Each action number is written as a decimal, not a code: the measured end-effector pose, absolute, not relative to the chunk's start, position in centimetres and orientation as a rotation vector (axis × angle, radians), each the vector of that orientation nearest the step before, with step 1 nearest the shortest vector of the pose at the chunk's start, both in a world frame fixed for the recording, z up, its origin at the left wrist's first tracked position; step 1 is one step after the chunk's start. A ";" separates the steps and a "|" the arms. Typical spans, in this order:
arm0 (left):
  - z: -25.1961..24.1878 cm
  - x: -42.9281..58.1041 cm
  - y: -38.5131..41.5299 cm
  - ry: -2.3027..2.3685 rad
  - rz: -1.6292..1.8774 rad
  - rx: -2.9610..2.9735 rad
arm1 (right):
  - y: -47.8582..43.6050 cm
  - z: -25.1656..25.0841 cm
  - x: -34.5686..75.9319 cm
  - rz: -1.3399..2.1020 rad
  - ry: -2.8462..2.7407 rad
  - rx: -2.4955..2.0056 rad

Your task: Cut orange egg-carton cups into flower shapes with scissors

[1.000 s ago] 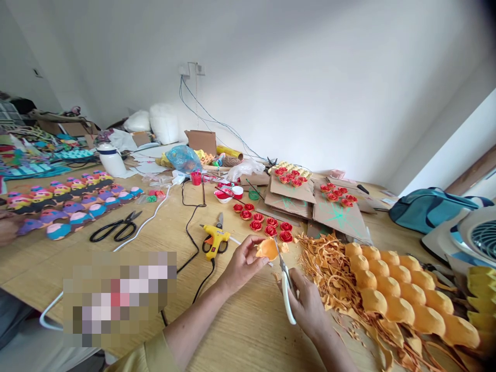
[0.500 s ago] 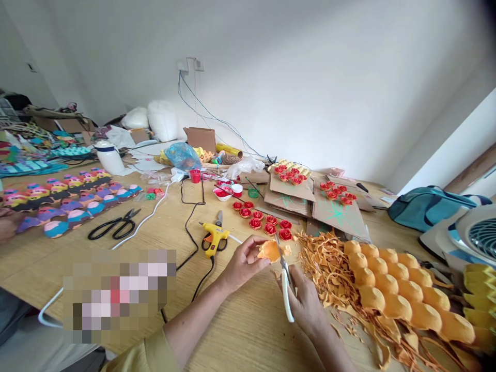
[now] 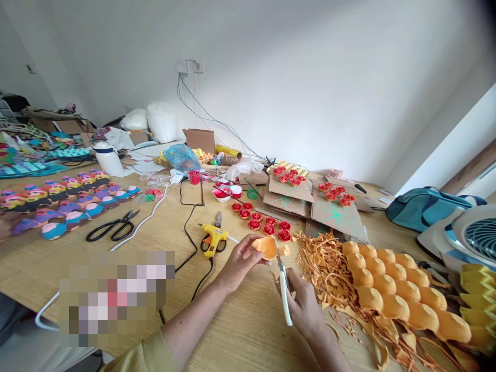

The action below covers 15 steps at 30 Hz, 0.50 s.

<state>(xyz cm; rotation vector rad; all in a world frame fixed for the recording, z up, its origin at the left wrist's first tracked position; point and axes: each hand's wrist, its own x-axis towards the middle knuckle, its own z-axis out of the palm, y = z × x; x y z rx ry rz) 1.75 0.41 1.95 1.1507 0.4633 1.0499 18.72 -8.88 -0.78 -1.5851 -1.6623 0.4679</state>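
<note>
My left hand [image 3: 241, 262] pinches an orange egg-carton cup [image 3: 265, 248] by its edge, above the table. In my right hand [image 3: 304, 299] is a pair of white-handled scissors [image 3: 285, 297], the fingers closed round the handles. The blades point up and away from me and meet the right side of the cup, where a small orange flap [image 3: 285, 251] sticks out. Just beyond the cup lie several red paper roses [image 3: 269, 229]. Orange trimmings [image 3: 323, 263] are heaped right of my hands, against an orange egg tray [image 3: 391, 284].
A yellow glue gun [image 3: 213, 239] lies left of my hands, with its black cord running toward me. Black-handled scissors [image 3: 113, 228] and painted egg trays [image 3: 73, 204] are farther left. Cardboard sheets [image 3: 289, 199] bearing roses are stacked behind. A fan [image 3: 475, 235] stands at right.
The orange cup has turned and tilted in my left hand, showing more of its side. The scissors stay at its right edge. The view has shifted slightly.
</note>
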 end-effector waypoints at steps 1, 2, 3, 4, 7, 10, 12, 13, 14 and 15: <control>1.9 1.8 0.4 0.456 1.045 1.153 | -8.8 -0.8 18.7 0.475 -1.667 -1.579; 1.8 1.8 0.5 0.447 1.043 1.154 | -8.8 -0.8 18.7 0.481 -1.674 -1.571; 1.8 1.9 0.5 0.436 1.043 1.151 | -8.8 -0.8 18.7 0.488 -1.685 -1.560; 1.7 1.9 0.5 0.422 1.044 1.146 | -8.7 -0.8 18.7 0.492 -1.697 -1.549; 1.8 2.0 0.4 0.411 1.046 1.144 | -8.6 -0.7 18.7 0.482 -1.723 -1.553; 2.3 1.8 0.3 0.458 1.024 1.228 | -8.5 -0.6 19.0 0.413 -1.743 -1.596; 2.6 1.6 0.2 0.482 1.018 1.292 | -8.5 -0.6 19.3 0.343 -1.770 -1.601; 2.7 1.6 0.2 0.485 1.021 1.315 | -8.5 -0.7 19.4 0.313 -1.783 -1.599; 2.8 1.6 0.3 0.484 1.026 1.332 | -8.4 -0.7 19.5 0.289 -1.792 -1.595; 2.8 1.5 0.3 0.478 1.031 1.345 | -8.4 -0.7 19.6 0.274 -1.800 -1.593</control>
